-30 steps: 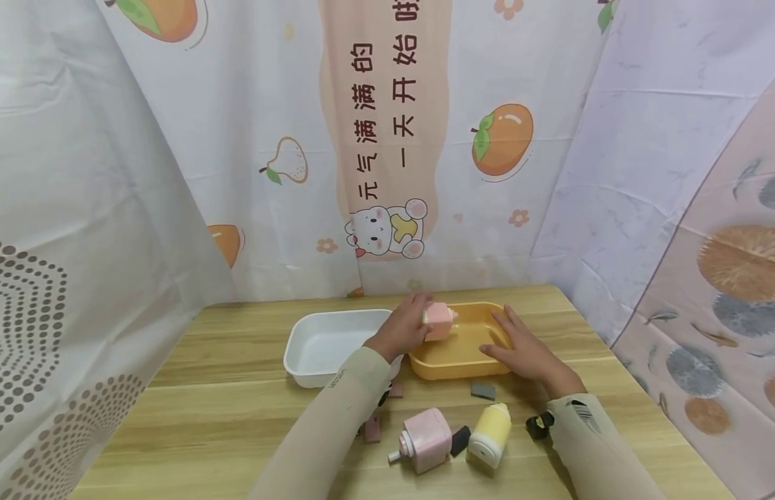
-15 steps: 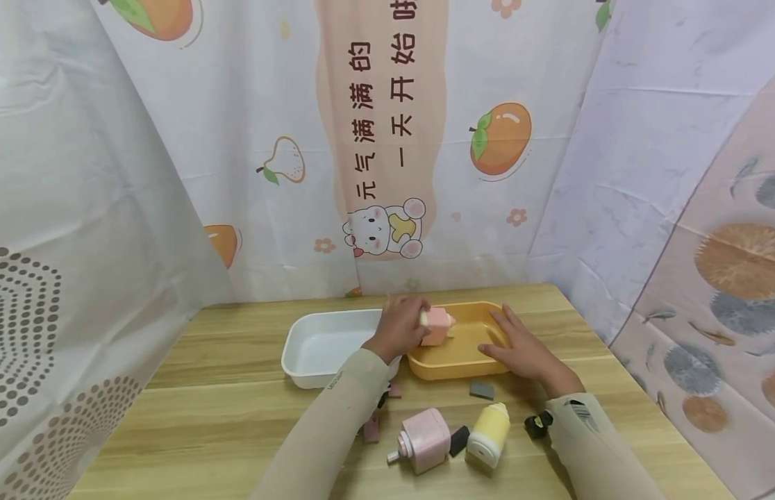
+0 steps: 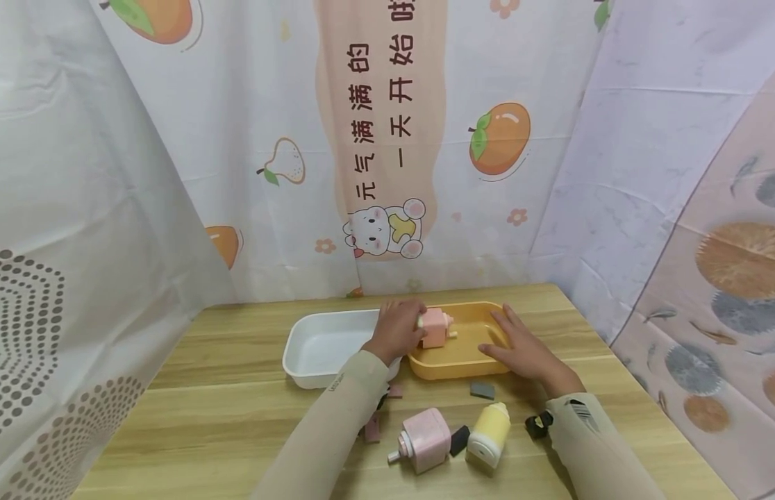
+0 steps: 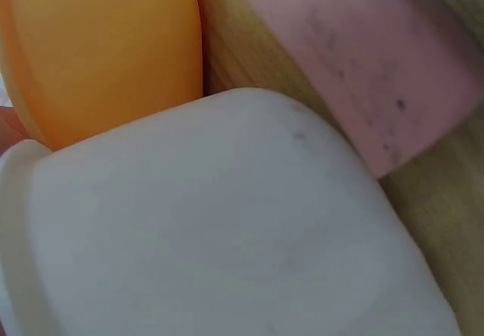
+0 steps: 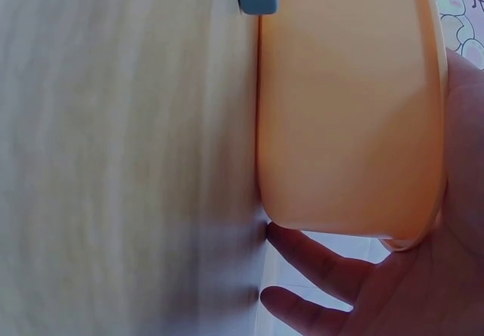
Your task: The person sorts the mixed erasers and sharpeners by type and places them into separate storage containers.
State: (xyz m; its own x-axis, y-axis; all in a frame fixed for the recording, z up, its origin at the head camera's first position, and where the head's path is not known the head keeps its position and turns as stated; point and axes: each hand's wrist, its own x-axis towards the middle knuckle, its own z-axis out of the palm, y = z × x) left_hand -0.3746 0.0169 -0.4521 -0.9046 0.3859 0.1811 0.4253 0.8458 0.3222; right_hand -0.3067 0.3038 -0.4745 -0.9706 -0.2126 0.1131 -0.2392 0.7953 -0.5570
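My left hand (image 3: 398,328) reaches over the inner rims of two trays. It grips the left end of a small pink square bottle (image 3: 434,328) with a stepped neck and pale spout. The bottle is tilted sideways in the left part of the orange tray (image 3: 465,369), its neck pointing right. My right hand (image 3: 521,345) holds that tray's right end, thumb over the rim and fingers along the outer side. In the right wrist view, the fingers (image 5: 318,264) spread past the tray's corner. The white tray (image 3: 319,380) stands close on the left, partly behind my left hand and sleeve.
In front of the trays lie a larger pink bottle (image 3: 428,439) with a metallic nozzle, a yellow bottle (image 3: 491,432), a black block (image 3: 460,440) and a grey block (image 3: 482,390). Pink blocks (image 4: 370,63) lie beside my left forearm. A curtain (image 3: 287,229) hangs behind the table.
My left hand has moved slightly left and lowered the pink bottle into the orange tray's left part. My right hand keeps its place on the tray.
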